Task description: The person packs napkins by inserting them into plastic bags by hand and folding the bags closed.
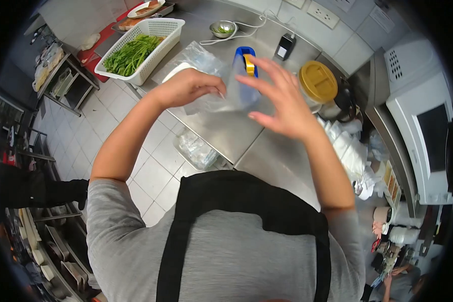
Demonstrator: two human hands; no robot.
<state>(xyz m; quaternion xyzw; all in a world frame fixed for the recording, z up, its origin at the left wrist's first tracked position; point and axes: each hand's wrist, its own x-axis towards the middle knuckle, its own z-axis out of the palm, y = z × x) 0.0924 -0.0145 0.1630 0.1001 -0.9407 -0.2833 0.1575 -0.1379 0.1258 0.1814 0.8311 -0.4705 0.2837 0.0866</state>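
My left hand (194, 87) pinches the edge of a clear plastic bag (209, 104) above the steel counter (231, 133). To its right my right hand (277, 98) is raised with fingers spread, holding nothing. Between the hands stands a translucent container (242, 93), partly seen through the plastic. A blue item with a yellow part (245, 52) is just behind it. Another clear bag (201, 58) lies behind my left hand, beside a white rounded object (178, 71) partly hidden by my wrist.
A white basket of green vegetables (136, 53) stands at the back left. Behind are a small metal bowl (223, 29), a white cable and a black device (285, 47). A yellow-lidded jar (317, 82) and white bags (345, 151) are at right. Another person (405, 282) is at lower right.
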